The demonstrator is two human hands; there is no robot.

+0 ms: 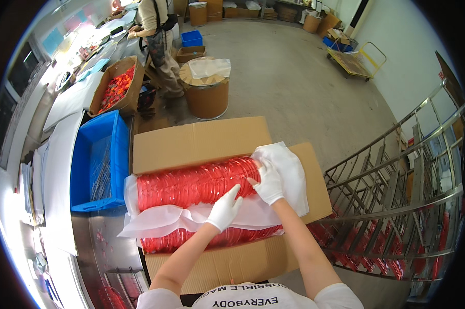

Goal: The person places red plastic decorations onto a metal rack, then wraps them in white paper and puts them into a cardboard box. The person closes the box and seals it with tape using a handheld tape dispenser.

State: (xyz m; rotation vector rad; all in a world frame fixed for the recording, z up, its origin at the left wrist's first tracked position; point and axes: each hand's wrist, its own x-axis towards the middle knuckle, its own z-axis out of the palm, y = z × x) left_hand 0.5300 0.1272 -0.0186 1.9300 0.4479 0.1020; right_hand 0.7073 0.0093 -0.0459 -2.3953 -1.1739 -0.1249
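An open cardboard box point(201, 145) lies before me, holding two rows of shiny red, translucent, stacked pieces. My right hand point(270, 183), in a white glove, is at the right end of the far red row point(197, 183), its thumb and fingers spread against it. Just in front of that row is my left hand point(224, 209), also gloved, thumb apart from the fingers and nothing seen in it. White liner sheet point(166, 222) runs between the rows and bulges out at the right. My forearms partly cover the near red row point(236, 237).
On the left stands a blue plastic bin point(89, 154) with thin metal wires. Beyond it is a carton point(134, 90) of small red-orange pieces. A fibre drum point(207, 96) stands near a person point(159, 42) at the bench. Metal racks point(390, 201) curve along the right; a yellow platform cart point(350, 63) is farther back.
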